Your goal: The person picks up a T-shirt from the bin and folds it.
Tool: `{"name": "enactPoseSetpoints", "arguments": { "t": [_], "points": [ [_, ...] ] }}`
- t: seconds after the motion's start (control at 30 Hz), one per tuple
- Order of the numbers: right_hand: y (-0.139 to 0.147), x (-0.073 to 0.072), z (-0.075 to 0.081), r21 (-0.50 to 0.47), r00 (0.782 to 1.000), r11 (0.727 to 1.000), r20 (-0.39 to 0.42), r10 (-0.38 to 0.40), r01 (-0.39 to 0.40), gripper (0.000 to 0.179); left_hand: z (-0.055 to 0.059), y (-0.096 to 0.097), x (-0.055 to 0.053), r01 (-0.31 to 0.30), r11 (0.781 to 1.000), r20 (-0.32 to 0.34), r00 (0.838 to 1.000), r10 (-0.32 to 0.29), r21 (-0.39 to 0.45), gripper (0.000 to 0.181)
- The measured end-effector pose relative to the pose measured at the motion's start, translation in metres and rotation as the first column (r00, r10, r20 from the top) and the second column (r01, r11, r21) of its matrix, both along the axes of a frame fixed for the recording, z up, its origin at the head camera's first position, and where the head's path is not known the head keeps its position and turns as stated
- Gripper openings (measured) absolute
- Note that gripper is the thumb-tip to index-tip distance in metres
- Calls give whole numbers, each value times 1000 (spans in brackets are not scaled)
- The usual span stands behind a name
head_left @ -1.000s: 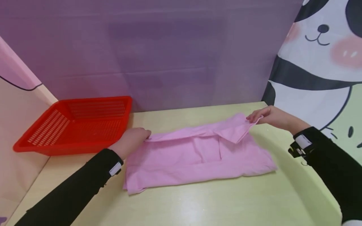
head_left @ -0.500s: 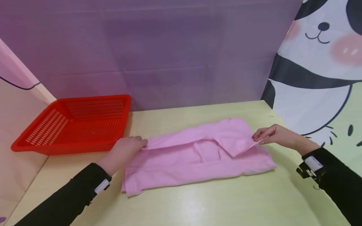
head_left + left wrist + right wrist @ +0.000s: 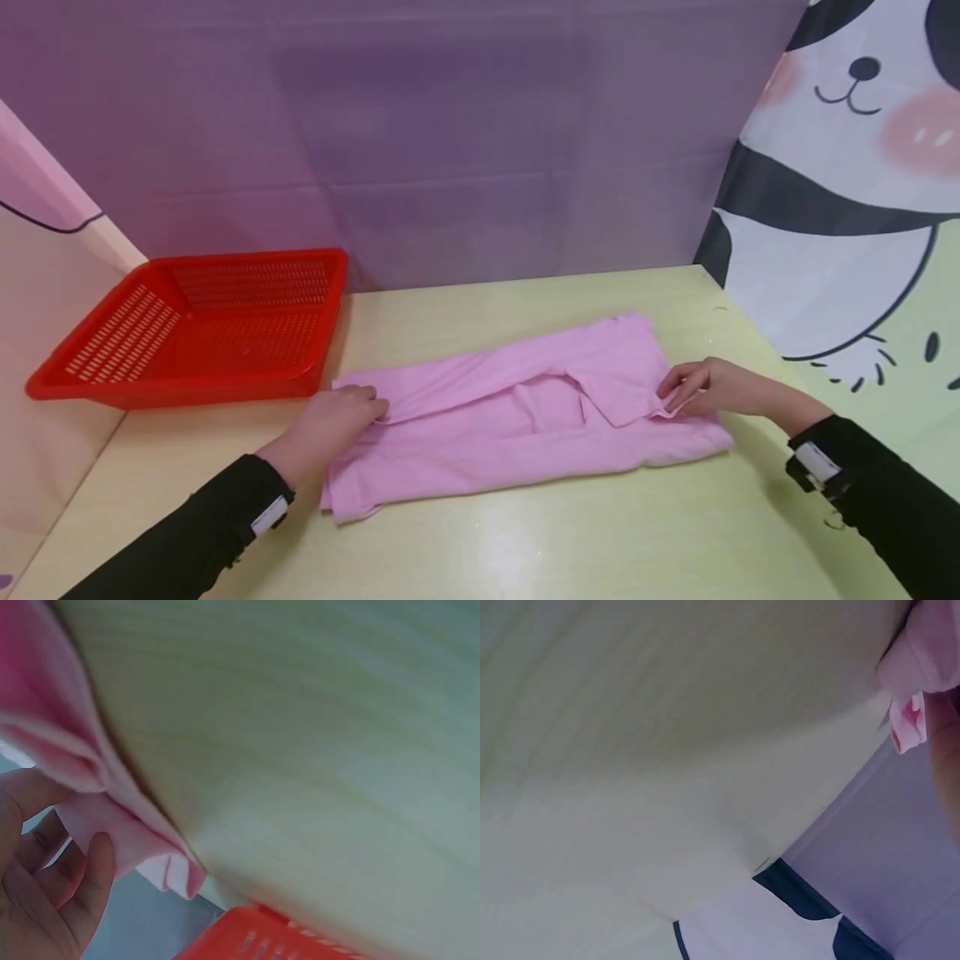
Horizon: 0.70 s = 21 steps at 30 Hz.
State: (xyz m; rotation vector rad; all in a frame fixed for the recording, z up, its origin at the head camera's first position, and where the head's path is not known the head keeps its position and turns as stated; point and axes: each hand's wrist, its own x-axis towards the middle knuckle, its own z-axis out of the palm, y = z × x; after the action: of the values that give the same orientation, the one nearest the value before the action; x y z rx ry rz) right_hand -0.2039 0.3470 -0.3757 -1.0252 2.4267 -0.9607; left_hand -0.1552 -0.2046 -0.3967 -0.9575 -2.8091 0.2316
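A pink folded cloth [image 3: 465, 467] lies lengthwise on the table, its back layer turned forward as a long flap over the front layer. At its left end my left hand [image 3: 327, 427] pinches the flap's edge. The left wrist view has the thumb and fingers of that hand around a fold of the pink cloth [image 3: 112, 832]. On the other side, my right hand [image 3: 716, 387] pinches the flap's right corner, low over the front layer. Between the hands the flap's edge bows back, and part of the under layer shows. Only a bit of pink cloth [image 3: 922, 656] shows in the right wrist view.
A red perforated plastic basket [image 3: 180, 390] stands at the back left of the pale wooden table [image 3: 570, 533], just beyond my left hand. A purple sheet [image 3: 450, 150] hangs behind the table. On the right is a panda-print sheet [image 3: 832, 283].
Both hands have come down and toward me with the flap, which now lies flatter over the front layer. More of the cloth's back part lies spread behind the left hand.
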Motion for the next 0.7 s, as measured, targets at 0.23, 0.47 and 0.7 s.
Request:
{"name": "enactPoseSetpoints", "arguments": {
  "t": [0.23, 0.47, 0.7],
  "points": [
    [-17, 10, 5, 193, 988, 981, -155, 22, 9, 12, -3, -2, 3, -2, 999, -7, 1000, 2, 39, 18],
    [-34, 10, 12, 357, 918, 934, -364, 160, -21, 21, 2, -3, 5, -29, 999, 10, 1000, 29, 31, 17],
    [-34, 16, 24, 244, 794, 970, -585, 164, -20, 21, 5, -5, 4, -56, 996, 66, 997, 51, 68, 22]
  ]
}}
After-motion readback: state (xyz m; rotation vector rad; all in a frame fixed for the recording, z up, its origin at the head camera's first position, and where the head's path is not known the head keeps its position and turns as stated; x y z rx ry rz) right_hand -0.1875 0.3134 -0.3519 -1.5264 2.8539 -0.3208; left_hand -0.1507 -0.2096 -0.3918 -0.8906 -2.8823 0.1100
